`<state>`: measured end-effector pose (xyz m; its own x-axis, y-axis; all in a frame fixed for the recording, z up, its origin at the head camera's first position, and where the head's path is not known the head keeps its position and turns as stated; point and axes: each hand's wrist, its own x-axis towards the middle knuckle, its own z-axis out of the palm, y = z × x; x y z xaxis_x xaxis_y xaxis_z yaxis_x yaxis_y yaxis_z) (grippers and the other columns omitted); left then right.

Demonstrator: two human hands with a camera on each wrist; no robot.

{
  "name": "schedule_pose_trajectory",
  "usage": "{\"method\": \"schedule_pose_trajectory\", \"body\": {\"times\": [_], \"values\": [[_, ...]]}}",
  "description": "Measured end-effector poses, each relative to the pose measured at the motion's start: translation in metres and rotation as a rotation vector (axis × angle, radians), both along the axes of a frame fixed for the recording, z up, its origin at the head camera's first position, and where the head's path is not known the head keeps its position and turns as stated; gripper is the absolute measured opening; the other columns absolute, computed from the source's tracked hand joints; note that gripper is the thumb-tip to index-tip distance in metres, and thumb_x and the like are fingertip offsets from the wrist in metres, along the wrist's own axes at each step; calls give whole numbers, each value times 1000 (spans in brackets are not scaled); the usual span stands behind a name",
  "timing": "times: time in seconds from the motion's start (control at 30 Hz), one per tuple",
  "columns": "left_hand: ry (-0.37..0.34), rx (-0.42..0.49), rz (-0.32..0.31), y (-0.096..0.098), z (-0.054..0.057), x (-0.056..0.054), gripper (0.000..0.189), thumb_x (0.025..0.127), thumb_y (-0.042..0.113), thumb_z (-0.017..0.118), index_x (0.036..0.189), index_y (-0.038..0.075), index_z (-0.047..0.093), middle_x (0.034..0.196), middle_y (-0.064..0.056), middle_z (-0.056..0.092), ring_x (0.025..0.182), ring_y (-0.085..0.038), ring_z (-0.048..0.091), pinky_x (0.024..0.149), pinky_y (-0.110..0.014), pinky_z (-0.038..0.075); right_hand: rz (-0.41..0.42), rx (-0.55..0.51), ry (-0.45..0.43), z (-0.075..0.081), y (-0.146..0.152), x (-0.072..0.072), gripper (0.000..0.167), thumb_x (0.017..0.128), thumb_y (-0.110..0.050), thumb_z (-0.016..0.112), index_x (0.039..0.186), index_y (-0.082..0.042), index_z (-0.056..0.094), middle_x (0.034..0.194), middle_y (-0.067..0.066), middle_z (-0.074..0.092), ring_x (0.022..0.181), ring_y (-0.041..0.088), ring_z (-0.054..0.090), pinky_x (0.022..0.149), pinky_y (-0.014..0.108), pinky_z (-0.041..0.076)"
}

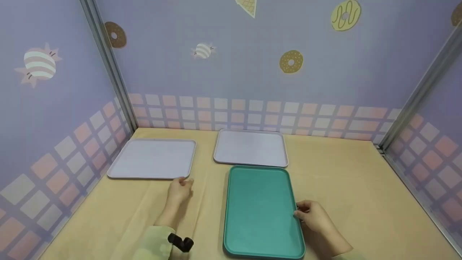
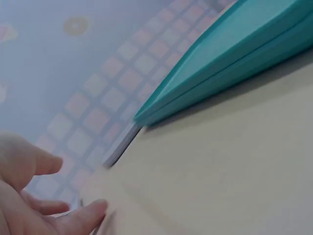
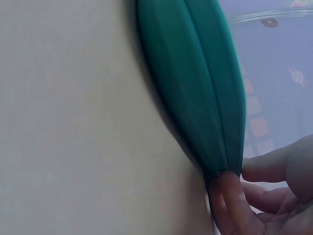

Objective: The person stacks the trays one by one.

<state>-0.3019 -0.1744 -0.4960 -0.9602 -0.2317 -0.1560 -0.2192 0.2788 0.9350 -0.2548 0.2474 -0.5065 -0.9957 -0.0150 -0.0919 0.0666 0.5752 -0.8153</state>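
Note:
A teal green tray (image 1: pixel 261 209) lies lengthwise at the front middle of the table. From the wrist views it shows as two trays stacked, with a seam (image 3: pixel 210 83) along the side. My right hand (image 1: pixel 314 216) pinches the stack's right edge, thumb at the upper rim and fingers (image 3: pixel 234 200) against the side below. At the near right corner of a pale lilac tray (image 1: pixel 153 159) on the left is my left hand (image 1: pixel 179 191). Its thumb and fingers (image 2: pixel 80 218) are spread apart with nothing between them.
Another pale lilac tray (image 1: pixel 251 148) lies at the back middle, right behind the green stack. A yellowish cloth (image 1: pixel 346 187) covers the table. Patterned panels (image 1: pixel 252 83) and metal posts (image 1: pixel 108 61) enclose its back and sides.

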Motion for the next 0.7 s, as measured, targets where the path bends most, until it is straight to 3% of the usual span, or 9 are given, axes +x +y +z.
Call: {"method": "schedule_pose_trajectory", "body": {"times": [0.1, 0.23, 0.4, 0.53, 0.6, 0.7], "values": [[-84, -52, 102, -31, 7, -11, 74, 108, 31, 46, 156, -16, 15, 155, -40, 33, 142, -52, 41, 118, -57, 40, 5, -1, 10, 0, 0, 0, 28, 94, 5, 64, 121, 14, 64, 105, 17, 71, 89, 19, 68, 70, 34, 63], [-184, -47, 250, -61, 14, -21, 85, 106, 34, 46, 157, -16, 2, 162, -42, 14, 151, -57, 19, 127, -61, 22, 1, -6, 3, -1, -1, 0, 27, 94, 5, 63, 120, 13, 65, 104, 16, 70, 88, 19, 67, 72, 35, 63], [-182, -31, 401, -76, 16, -31, 90, 98, 13, 45, 147, -23, -21, 160, -46, -14, 153, -58, -7, 130, -58, 2, -5, -1, -3, -2, -1, -1, 26, 94, 5, 64, 119, 12, 65, 102, 15, 70, 90, 19, 67, 74, 35, 63], [-175, -24, 436, -77, 14, -39, 88, 91, -2, 40, 144, -23, -27, 157, -48, -18, 153, -54, -7, 130, -51, 18, -11, -3, -16, -2, -1, -1, 26, 94, 5, 64, 119, 11, 66, 102, 15, 70, 90, 20, 66, 73, 36, 63], [-172, -46, 453, -76, 12, -43, 89, 90, -5, 41, 144, -24, -27, 155, -50, -11, 149, -52, 3, 121, -48, 31, -13, -11, -20, -2, 0, -2, 26, 95, 4, 64, 119, 11, 66, 102, 15, 70, 89, 19, 66, 73, 36, 63], [-169, -106, 475, -75, 11, -45, 87, 89, -7, 42, 144, -27, -23, 154, -51, -5, 145, -53, 10, 115, -48, 34, -14, -17, -26, -2, 0, -2, 26, 95, 4, 64, 120, 11, 66, 102, 15, 70, 89, 19, 66, 72, 36, 63]]}}
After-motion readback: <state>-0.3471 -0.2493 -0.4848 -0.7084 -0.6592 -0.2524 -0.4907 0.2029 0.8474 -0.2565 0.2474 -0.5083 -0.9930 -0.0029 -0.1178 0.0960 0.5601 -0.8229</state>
